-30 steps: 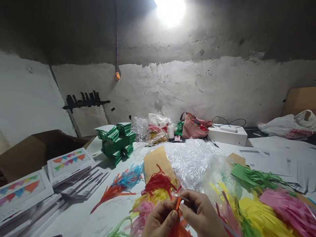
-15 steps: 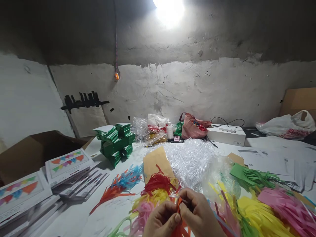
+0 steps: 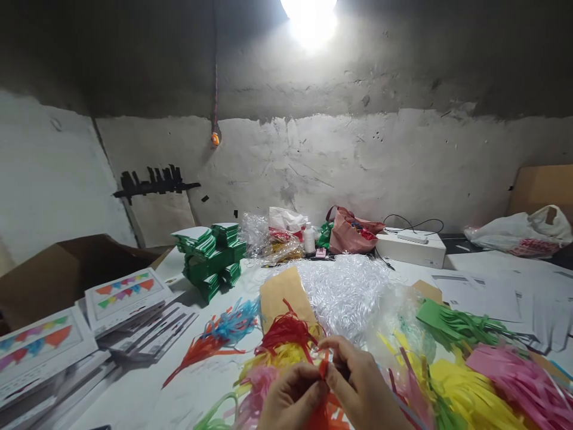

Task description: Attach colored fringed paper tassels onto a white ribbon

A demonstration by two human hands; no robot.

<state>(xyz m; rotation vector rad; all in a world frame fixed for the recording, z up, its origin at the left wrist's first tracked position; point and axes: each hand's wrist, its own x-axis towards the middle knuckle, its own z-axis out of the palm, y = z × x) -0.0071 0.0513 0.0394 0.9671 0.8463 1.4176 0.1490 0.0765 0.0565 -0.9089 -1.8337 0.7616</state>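
Observation:
At the table's front, both my hands meet on an orange paper tassel (image 3: 323,365). My left hand (image 3: 290,397) pinches it from the left, thumb and fingertips pressed together. From the other side my right hand (image 3: 358,382) grips its twisted upper part, the fingers curled. The tassel's loose strips hang below, largely hidden by the hands. Just beyond lie a red tassel (image 3: 286,334), a yellow tassel (image 3: 286,355) and a pink one (image 3: 257,391). An orange-red tassel (image 3: 197,357) and a blue tassel (image 3: 235,321) rest farther left.
Green bundles (image 3: 210,263) are stacked at the back left. Printed bunting packs (image 3: 125,295) lie in piles on the left. A heap of clear strands (image 3: 349,292) spreads beyond my hands. Yellow fringed paper (image 3: 465,391), pink fringe (image 3: 519,382) and green fringe (image 3: 461,322) lie right.
My fingers have shifted slightly on the orange tassel, whose twisted top now stands up between them. The view has moved a little; the other things stay where they were.

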